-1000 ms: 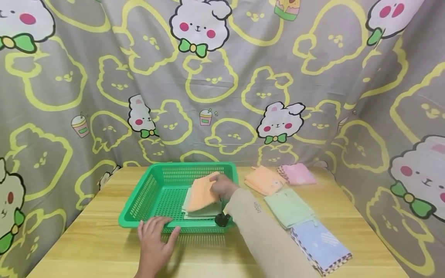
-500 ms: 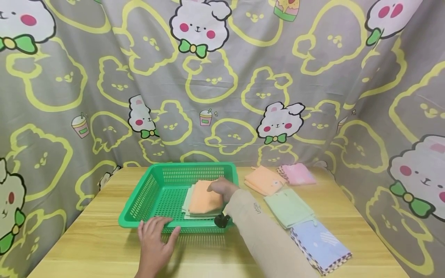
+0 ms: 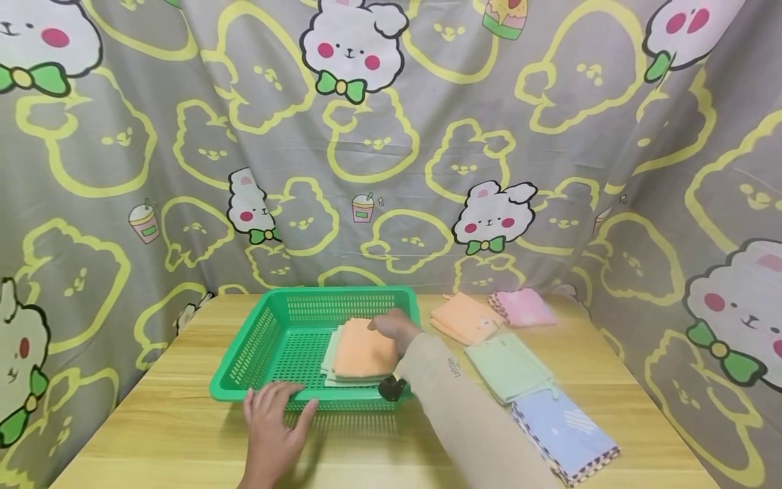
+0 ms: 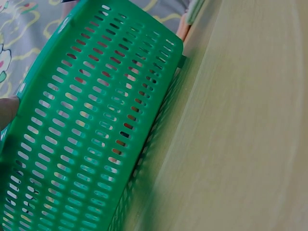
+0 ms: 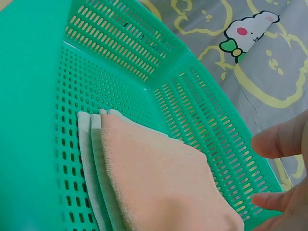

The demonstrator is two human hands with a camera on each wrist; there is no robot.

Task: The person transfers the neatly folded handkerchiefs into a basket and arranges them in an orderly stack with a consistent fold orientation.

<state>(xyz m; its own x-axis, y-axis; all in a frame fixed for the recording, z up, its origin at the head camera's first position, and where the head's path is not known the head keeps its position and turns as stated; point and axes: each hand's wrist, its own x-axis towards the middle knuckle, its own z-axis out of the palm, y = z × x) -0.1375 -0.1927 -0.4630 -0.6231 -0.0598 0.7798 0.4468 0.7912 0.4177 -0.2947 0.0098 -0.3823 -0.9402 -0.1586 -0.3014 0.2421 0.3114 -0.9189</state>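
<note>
A green plastic basket (image 3: 318,394) stands on the table. My left hand (image 3: 272,424) holds its front rim, fingers over the top and thumb at the outer side; in the left wrist view only one fingertip (image 4: 7,110) shows at the rim. Inside, at the right, a folded orange towel (image 3: 365,350) lies on pale green folded towels (image 5: 96,159). My right hand (image 3: 394,326) is over the right end of the orange towel. In the right wrist view its thumb and fingers (image 5: 272,199) are spread and apart from the cloth.
Right of the basket lie another orange folded towel (image 3: 466,319), a pink one (image 3: 527,307), a light green one (image 3: 508,367) and a blue one (image 3: 568,431) with a checked edge. A patterned grey curtain (image 3: 391,170) hangs behind the wooden table (image 3: 165,435).
The orange towel has come down flat onto the green ones, moving slightly right. My right hand has let go of it. The left hand keeps its place on the rim.
</note>
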